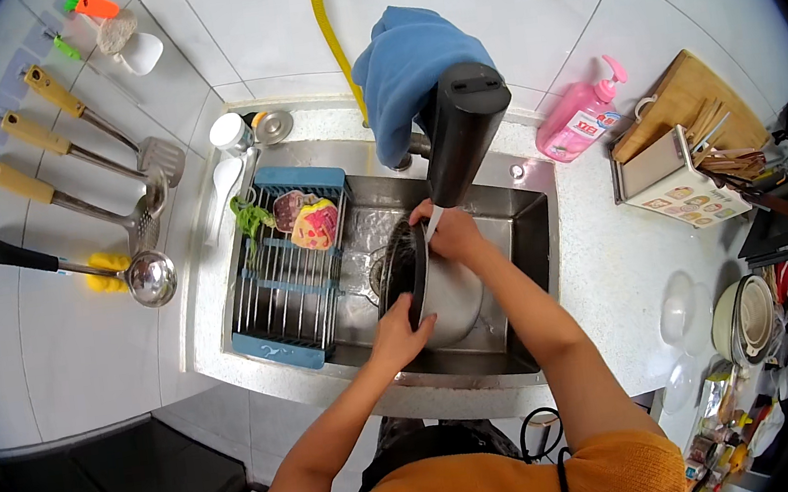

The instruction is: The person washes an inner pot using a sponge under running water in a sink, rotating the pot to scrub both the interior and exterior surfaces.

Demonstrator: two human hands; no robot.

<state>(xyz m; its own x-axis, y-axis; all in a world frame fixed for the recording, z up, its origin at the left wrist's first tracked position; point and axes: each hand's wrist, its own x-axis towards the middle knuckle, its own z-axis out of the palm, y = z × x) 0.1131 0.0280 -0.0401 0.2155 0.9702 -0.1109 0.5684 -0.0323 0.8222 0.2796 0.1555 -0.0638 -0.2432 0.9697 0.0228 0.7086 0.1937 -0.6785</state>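
Observation:
My left hand [403, 337] grips the near rim of a silver metal pot [453, 293], its thumb on the outer wall. On the far rim my right hand [451, 232] is closed round the edge. The pot lies tipped on its side in the steel sink [514, 361], its dark mouth facing left. From the black tap [466, 131] above, a thin stream of water falls beside my right hand. A blue cloth [413, 69] hangs over the tap's base. My right fingertips are partly hidden behind the rim.
A draining rack [290, 292] spans the sink's left side, holding sponges [314, 226] and green leaves [253, 218]. A pink pump bottle [579, 120] and a chopstick holder [664, 186] stand at right. Ladles and turners [67, 191] hang on the left wall. Bowls [747, 317] sit far right.

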